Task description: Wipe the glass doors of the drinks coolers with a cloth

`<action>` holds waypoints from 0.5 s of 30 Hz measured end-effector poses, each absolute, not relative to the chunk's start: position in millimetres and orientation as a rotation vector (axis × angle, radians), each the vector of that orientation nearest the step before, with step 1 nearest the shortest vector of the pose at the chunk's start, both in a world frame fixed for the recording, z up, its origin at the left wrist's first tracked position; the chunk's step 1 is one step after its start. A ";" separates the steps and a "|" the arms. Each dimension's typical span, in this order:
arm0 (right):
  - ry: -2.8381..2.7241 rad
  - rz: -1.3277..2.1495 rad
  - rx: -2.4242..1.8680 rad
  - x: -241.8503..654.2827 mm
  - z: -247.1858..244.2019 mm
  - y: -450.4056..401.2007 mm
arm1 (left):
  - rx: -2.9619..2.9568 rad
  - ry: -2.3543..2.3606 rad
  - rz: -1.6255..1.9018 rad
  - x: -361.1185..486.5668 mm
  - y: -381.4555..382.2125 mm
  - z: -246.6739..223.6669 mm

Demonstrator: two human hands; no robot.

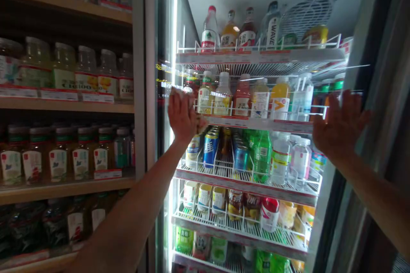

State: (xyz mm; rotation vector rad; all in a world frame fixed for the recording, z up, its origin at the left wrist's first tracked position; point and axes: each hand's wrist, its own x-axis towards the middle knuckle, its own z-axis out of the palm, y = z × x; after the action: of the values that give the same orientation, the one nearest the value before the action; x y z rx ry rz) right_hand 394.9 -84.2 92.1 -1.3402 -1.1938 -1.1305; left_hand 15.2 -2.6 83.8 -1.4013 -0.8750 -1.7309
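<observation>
In the bright drinks fridge (323, 204), our right hand (341, 126) is spread, our left hand (183, 115) maybe grips something, and one bump could tip the plastic bottles (222, 94).

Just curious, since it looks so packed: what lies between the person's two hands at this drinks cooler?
In the head view, the left hand and right hand have bottled drinks between them, standing on a white wire shelf.

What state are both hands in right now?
Left hand: open, fingers together, nothing visibly held.
Right hand: open, fingers spread, nothing held.
</observation>
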 end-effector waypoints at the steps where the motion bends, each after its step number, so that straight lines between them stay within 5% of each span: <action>1: -1.206 -1.122 -1.350 395.0 90.0 -84.9 | -1.354 -0.913 -1.768 13.0 -1.8 89.2; 10: -1.318 -1.230 -1.240 408.0 81.7 -77.8 | -1.705 -0.519 -1.249 154.8 -34.1 75.7; 15: -1.434 -1.276 -1.099 430.4 80.4 -72.7 | -1.764 -0.750 -1.275 95.7 -25.7 89.0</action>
State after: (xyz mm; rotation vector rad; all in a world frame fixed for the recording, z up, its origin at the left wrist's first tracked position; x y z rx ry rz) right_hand 430.4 -72.7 80.4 -1.0990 -1.4338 -1.2759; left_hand 95.7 -25.7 89.0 -1.7637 -0.7499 -1.2755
